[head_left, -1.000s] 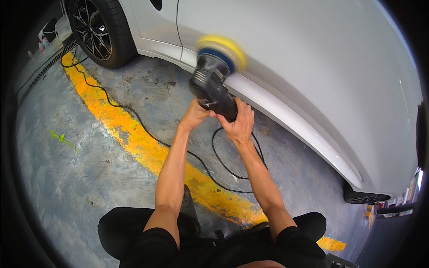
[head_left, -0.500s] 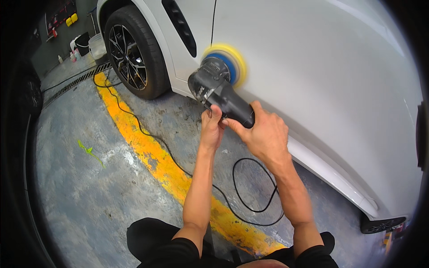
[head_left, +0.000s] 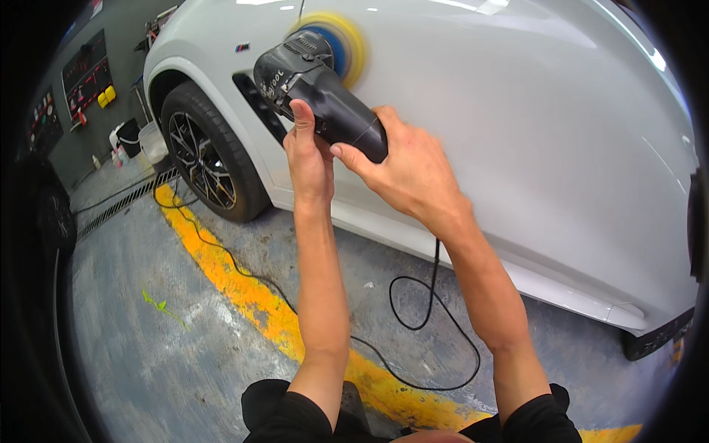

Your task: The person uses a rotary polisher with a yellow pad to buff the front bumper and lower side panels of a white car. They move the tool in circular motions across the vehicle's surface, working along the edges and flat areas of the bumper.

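Note:
Both of my hands grip a black car polisher (head_left: 325, 96). My right hand (head_left: 417, 166) wraps round the rear end of its body, thumb on the near side. Around the side of the tool, below its head, my left hand (head_left: 309, 162) is closed with the thumb up; what its fingers hold there is partly hidden. A yellow foam pad (head_left: 357, 48) on a blue backing plate (head_left: 331, 46) lies against the white car door (head_left: 473, 111). The pad's rim is blurred, as if spinning. From behind my right forearm a black power cord (head_left: 436, 273) hangs to the floor.
The front wheel (head_left: 199, 151) stands left of my hands. The cord loops on the grey floor (head_left: 148, 354), across a worn yellow stripe (head_left: 244, 288). A drain grate (head_left: 129, 203), a whitish bucket (head_left: 153, 144) and several bottles are at the far left, below a wall tool board (head_left: 87, 74).
My hands and the polisher have moved up the door, toward its upper front edge. The view has shifted, showing more of the fender and wall. Part of the cord now hangs off the floor.

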